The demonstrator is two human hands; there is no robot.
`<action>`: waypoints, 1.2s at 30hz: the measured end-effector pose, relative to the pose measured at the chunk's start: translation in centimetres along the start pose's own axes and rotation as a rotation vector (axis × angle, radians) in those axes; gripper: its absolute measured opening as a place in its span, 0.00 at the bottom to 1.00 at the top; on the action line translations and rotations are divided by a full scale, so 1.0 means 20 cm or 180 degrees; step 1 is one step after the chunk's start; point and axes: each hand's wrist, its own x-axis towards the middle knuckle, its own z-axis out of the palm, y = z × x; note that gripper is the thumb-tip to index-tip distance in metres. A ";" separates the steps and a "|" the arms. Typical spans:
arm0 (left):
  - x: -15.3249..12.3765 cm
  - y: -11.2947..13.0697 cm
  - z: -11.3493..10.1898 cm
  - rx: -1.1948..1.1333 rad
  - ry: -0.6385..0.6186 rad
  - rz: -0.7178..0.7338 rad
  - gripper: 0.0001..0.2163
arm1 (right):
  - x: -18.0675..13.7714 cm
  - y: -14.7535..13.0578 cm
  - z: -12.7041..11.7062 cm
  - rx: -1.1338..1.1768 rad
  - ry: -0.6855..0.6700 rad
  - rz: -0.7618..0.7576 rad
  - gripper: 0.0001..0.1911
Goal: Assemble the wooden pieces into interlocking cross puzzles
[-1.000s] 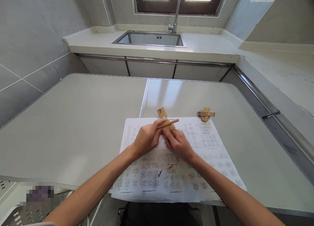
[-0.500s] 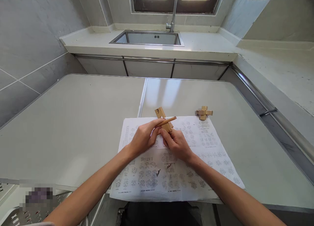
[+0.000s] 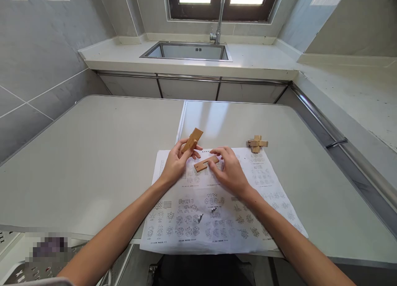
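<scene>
My left hand (image 3: 175, 164) is closed around a wooden puzzle assembly (image 3: 192, 139), a flat slat with a shorter piece crossing it, raised over the sheet's far edge. To its right, a flat wooden puzzle piece with a notch (image 3: 201, 166) appears to lie on the printed paper (image 3: 186, 236). My right hand (image 3: 231, 170) is over that piece's right end. Its thumb meets or nearly meets the edge, while the fingers arch above with a gap. Part of the assembly is hidden by my left fingers.
A cross-shaped wooden puzzle (image 3: 257, 144) stands at the paper's upper right corner. The pale table (image 3: 93, 153) spreads around the sheet. Beyond it are a counter with a sink (image 3: 186, 51) and a faucet (image 3: 219, 25). A perforated rack (image 3: 37, 271) is at lower left.
My hands have moved apart. The wooden assembly both hands were on is now raised in my left hand, and a notched piece is separate from it, by my right hand.
</scene>
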 end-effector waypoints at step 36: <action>-0.03 0.00 -0.06 0.2277 -0.0330 0.0671 0.20 | 0.09 0.03 -0.06 0.2690 0.0037 0.1330 0.22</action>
